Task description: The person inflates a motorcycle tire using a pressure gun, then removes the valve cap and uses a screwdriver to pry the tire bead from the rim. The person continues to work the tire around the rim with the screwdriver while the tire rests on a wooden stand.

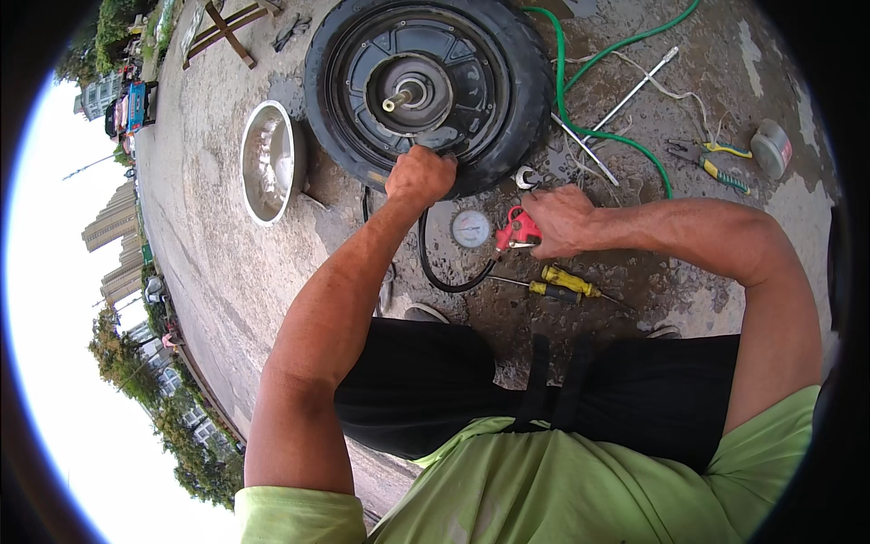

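A black tyre on a wheel (524, 82) lies flat, its metal axle (399, 100) pointing up. At the wheel's near rim, my left hand (421, 175) is closed round the end of a black air hose (426, 254); the fingertips and the hose's very tip are hidden. My right hand (560, 218) grips a red tyre inflator gun (515, 231), just right of its round pressure gauge (470, 228). The hose curves from the gun up to my left hand. Close behind my right hand lies a wrench (526, 178), its open jaw showing.
Two yellow-and-black screwdrivers (569, 283) lie near my right hand. A metal bowl (287, 163) stands left of the wheel. To the right are a green hose (625, 136), a cross-shaped metal bar (625, 102), pliers (711, 163) and a small tin (771, 149) on wet, rough ground.
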`<state>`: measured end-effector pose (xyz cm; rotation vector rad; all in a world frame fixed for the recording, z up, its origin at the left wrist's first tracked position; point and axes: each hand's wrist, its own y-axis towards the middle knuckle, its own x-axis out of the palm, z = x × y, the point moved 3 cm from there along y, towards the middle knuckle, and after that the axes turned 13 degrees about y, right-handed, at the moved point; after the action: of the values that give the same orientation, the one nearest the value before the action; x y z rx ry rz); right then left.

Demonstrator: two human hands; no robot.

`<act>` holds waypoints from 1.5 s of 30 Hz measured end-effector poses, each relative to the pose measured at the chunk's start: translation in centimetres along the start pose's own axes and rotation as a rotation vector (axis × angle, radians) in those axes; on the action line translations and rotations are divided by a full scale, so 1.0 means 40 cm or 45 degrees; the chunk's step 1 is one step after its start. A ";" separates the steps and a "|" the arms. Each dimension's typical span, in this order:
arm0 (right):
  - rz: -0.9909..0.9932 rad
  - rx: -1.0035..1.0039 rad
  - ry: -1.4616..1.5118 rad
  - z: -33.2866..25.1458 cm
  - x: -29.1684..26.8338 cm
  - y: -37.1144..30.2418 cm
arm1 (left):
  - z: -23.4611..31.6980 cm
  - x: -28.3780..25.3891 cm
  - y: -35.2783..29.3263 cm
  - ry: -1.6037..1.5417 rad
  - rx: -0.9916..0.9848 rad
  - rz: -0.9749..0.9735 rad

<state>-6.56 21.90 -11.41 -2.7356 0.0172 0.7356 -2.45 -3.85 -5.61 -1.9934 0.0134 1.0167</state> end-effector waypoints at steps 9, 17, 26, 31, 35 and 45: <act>-0.002 0.003 0.012 0.000 -0.004 -0.001 | 0.000 -0.003 -0.007 -0.011 -0.007 0.018; -0.005 0.005 0.001 0.007 0.000 0.000 | 0.011 -0.018 -0.027 -0.025 -0.011 0.004; -0.013 0.002 0.002 0.008 0.001 0.000 | 0.018 -0.032 -0.048 -0.024 -0.020 0.037; -0.004 -0.003 0.009 0.008 0.001 0.000 | 0.027 -0.046 -0.067 -0.051 -0.046 -0.012; -0.004 0.000 0.007 0.003 0.000 0.004 | 0.008 -0.022 -0.032 -0.013 -0.024 0.052; 0.005 -0.011 0.000 0.005 0.002 0.005 | 0.011 -0.022 -0.035 -0.013 -0.008 0.055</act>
<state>-6.60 21.79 -11.66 -2.7441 0.0193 0.7384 -2.81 -3.00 -4.16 -2.0013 0.0477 1.0558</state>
